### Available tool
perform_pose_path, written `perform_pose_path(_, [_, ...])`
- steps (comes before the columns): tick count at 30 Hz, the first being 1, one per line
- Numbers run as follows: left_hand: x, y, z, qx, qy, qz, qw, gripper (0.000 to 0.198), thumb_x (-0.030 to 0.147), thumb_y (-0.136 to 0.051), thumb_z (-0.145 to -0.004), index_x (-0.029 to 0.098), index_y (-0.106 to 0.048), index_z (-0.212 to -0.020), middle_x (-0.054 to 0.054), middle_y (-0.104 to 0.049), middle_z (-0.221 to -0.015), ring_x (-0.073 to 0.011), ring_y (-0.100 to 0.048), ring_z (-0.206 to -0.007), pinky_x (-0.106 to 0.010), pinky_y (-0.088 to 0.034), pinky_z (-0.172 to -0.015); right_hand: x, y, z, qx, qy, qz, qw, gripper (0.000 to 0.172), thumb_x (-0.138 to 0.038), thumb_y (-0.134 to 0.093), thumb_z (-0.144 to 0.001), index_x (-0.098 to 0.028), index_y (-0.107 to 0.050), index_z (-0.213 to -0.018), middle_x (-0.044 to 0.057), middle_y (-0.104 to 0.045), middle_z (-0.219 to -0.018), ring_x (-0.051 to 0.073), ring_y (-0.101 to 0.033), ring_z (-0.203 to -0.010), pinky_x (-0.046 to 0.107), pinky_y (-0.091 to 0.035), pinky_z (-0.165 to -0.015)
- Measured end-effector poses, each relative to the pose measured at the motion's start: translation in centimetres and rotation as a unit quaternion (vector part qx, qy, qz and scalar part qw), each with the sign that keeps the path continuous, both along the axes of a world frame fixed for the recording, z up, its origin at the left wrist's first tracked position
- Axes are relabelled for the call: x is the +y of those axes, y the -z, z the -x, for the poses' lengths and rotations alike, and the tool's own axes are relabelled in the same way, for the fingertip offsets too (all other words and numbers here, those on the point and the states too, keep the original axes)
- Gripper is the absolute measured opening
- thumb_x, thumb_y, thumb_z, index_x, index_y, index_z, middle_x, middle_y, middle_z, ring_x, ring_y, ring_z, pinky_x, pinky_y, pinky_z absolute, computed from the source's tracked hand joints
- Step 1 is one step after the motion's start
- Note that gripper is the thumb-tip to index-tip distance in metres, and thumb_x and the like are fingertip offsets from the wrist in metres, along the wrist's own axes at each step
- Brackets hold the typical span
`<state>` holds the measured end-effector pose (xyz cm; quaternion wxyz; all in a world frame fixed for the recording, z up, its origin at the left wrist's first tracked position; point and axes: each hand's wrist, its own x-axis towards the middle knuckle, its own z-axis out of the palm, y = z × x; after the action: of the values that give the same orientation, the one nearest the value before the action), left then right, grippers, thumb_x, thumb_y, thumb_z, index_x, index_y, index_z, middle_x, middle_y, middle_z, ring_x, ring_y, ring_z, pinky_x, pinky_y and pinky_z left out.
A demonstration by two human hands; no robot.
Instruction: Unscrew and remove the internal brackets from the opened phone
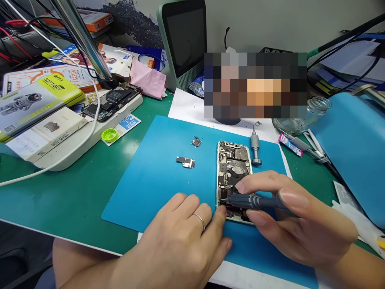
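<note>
An opened smartphone lies on the blue mat, its circuit boards and inner parts bare. My left hand is curled beside its lower left corner, the index fingertip pressed on the frame. Between the fingertips of my right hand is a dark grey screwdriver, held nearly level. Its tip reaches the phone's lower left side; the exact screw is too small to see. On the mat left of the phone are a small metal part with a dark tab and another small component.
A second, metal screwdriver is right of the phone's top. Behind stand a glass jar and a screen device; a pixelated patch hides part of the back. At left, another opened phone rests on a white box, near a green cap.
</note>
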<state>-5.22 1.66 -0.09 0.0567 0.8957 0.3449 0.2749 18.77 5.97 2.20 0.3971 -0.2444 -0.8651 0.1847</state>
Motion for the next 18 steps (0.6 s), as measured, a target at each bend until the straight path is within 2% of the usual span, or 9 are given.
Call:
perform_pose_path(4, [-0.1,0.04,0.11,0.002,0.0,0.001,1.0,0.032,0.03,-0.058,-0.104,0.009,-0.068,-0.125,-0.003,-0.062,-0.081,-0.0209,-0.051,-0.072,-0.04,-0.038,-0.06,0.03,0.24,0.27,0.005,0.018,0.004,1.0,0.082,0.0,-0.071,-0.084,-0.036,-0.049,-0.155,0.006,-0.079,-0.104,0.025,-0.077,-0.088,0.04,-0.069,-0.078])
perform_pose_path(10, [-0.15,0.19,0.13,0.007,0.004,0.002,1.0,0.034,0.032,-0.057,-0.104,0.008,-0.068,-0.127,-0.003,-0.062,-0.082,-0.0214,-0.051,-0.073,-0.04,-0.037,-0.06,-0.05,0.43,0.78,0.016,-0.004,0.002,1.0,0.086,0.002,-0.064,-0.086,-0.03,-0.039,-0.162,0.01,-0.078,-0.119,0.027,-0.078,-0.106,0.047,-0.067,-0.091])
perform_pose_path(13, [-0.12,0.18,0.1,0.01,0.003,0.005,1.0,0.034,0.031,-0.057,-0.104,0.008,-0.067,-0.127,-0.003,-0.062,-0.082,-0.0212,-0.052,-0.073,-0.04,-0.038,-0.06,0.06,0.36,0.93,0.016,-0.006,0.0,1.0,0.082,0.0,-0.06,-0.09,-0.032,-0.038,-0.162,0.009,-0.078,-0.114,0.026,-0.077,-0.102,0.048,-0.068,-0.089])
perform_pose_path(18, [-0.17,0.02,0.11,0.009,0.005,0.013,1.0,0.034,0.031,-0.059,-0.104,0.009,-0.067,-0.128,-0.002,-0.062,-0.083,-0.0206,-0.053,-0.073,-0.04,-0.039,-0.06,0.22,0.27,0.94,0.012,0.001,-0.018,1.0,0.069,-0.009,-0.063,-0.094,-0.031,-0.047,-0.156,0.007,-0.073,-0.102,0.023,-0.073,-0.089,0.04,-0.068,-0.08])
